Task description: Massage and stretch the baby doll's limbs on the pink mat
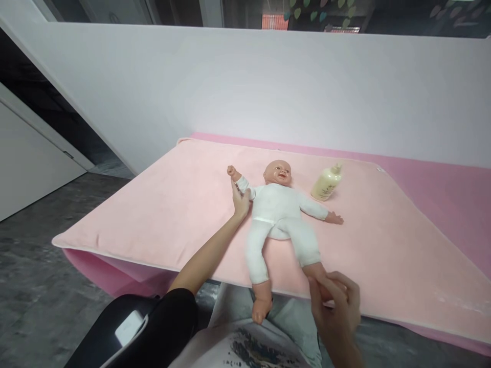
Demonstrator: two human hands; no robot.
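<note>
A baby doll (282, 199) in a white suit lies face up, its legs toward me and its bare feet at the table's front edge. My left hand (241, 203) is at the doll's raised arm on the left, fingers and thumb closed around the sleeve below the fist. Lower right, my right hand (339, 301) wraps its fingers round the doll's other-side foot, which is mostly hidden by them. The doll's left-side foot (262, 306) hangs past the edge, untouched. Right of the doll's head, a pale yellow pump bottle (327, 183) leans or lies tilted on the blanket.
A light pink blanket (153, 209) covers the table over a darker pink mat (452, 199). Behind rises a white partition wall (249, 87). A black bag-like object with a white device (130, 327) is at lower left. Grey floor (26, 276) shows on the left.
</note>
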